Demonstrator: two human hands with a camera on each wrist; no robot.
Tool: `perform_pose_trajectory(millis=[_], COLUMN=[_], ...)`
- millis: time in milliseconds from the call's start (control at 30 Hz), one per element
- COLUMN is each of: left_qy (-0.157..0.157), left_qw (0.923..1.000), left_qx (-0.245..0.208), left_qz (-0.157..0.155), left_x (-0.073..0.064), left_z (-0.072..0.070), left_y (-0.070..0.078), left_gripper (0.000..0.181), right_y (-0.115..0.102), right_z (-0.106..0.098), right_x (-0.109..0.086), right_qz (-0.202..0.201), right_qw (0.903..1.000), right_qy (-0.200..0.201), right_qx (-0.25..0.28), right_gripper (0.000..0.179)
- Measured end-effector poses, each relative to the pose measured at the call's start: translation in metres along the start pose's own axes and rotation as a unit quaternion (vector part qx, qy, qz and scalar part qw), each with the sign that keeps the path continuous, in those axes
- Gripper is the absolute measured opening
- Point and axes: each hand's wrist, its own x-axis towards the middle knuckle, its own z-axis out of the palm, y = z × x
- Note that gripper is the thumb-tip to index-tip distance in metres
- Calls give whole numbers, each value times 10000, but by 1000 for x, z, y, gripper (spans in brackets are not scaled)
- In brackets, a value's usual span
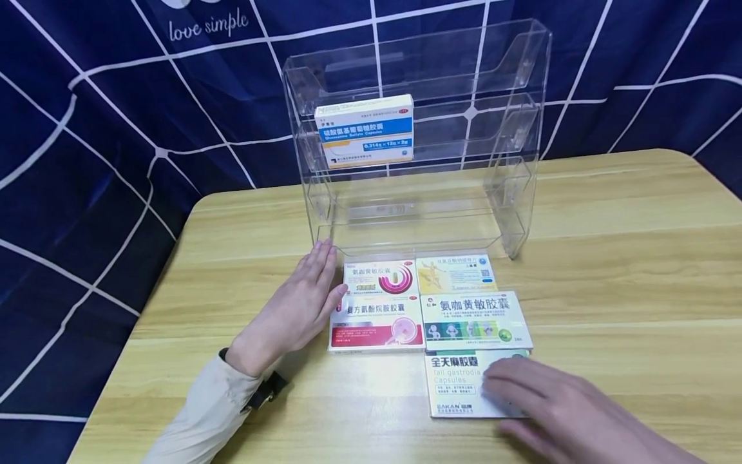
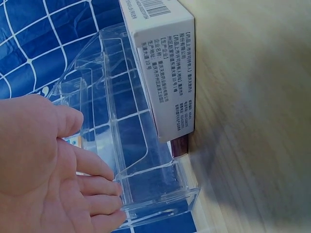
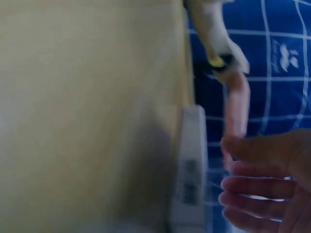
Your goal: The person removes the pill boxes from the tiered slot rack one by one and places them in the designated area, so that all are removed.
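Note:
My left hand (image 1: 295,306) lies with straight fingers left of the red-and-white medicine boxes, fingertips right at the clear rack's (image 1: 524,225) front left corner. Its thumb is at the edge of the pink-swirl box (image 1: 371,277); the red-banded capsule box (image 1: 377,328) lies just in front. In the left wrist view the palm faces a white box end (image 2: 167,73). Slightly blurred, my right hand (image 1: 559,403) hovers over the right part of the gastrodia capsule box (image 1: 455,383), hiding that part. In the right wrist view its fingers are extended, gripping nothing, beside a box's side (image 3: 189,179).
Behind the gastrodia box lie a green-banded capsule box (image 1: 478,322) and a yellow-and-white tablet box (image 1: 458,274). A blue-and-white glucosamine box (image 1: 368,132) stands in the rack. A dark blue checked cloth (image 1: 191,116) hangs behind the wooden table (image 1: 626,258).

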Motion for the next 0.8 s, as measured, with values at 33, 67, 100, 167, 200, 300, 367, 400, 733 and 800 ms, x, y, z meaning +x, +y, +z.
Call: perform_pose_trajectory(millis=[33, 67, 100, 167, 200, 300, 367, 400, 733, 800], left_qy=[-13, -26, -44, -68, -77, -55, -32, -16, -49, -59], left_qw=[10000, 10000, 10000, 10000, 10000, 10000, 10000, 10000, 10000, 10000], left_qx=[-3, -3, -5, -7, -7, 10, 24, 27, 77, 65], left_qz=[-1, 0, -4, -15, -18, -16, -8, -1, -35, -47], left_x=[0, 0, 0, 0, 0, -1, -1, -1, 1, 1], left_z=[0, 1, 1, 1, 1, 1, 1, 1, 1, 2], left_y=[0, 1, 1, 1, 2, 2, 2, 2, 0, 0], left_gripper=[63, 63, 63, 63, 63, 63, 64, 64, 65, 65], right_y=[-1, -2, -3, -5, -6, -7, -7, -7, -7, -6], right_z=[3, 6, 9, 13, 14, 17, 17, 17, 21, 23], right_x=[1, 3, 4, 4, 4, 5, 5, 5, 1, 0], right_qz=[-212, -354, -423, -458, -466, -381, -269, -242, -139, -203], right_qw=[9997, 9989, 9982, 9969, 9964, 9952, 9944, 9940, 9926, 9936], right_qy=[-155, -295, -427, -635, -698, -891, -1014, -1061, -1148, -1005], right_qx=[-18, -31, -3, -50, -98, -108, -112, -123, -370, -476], right_gripper=[30, 30, 32, 41, 45, 51, 48, 45, 67, 66])
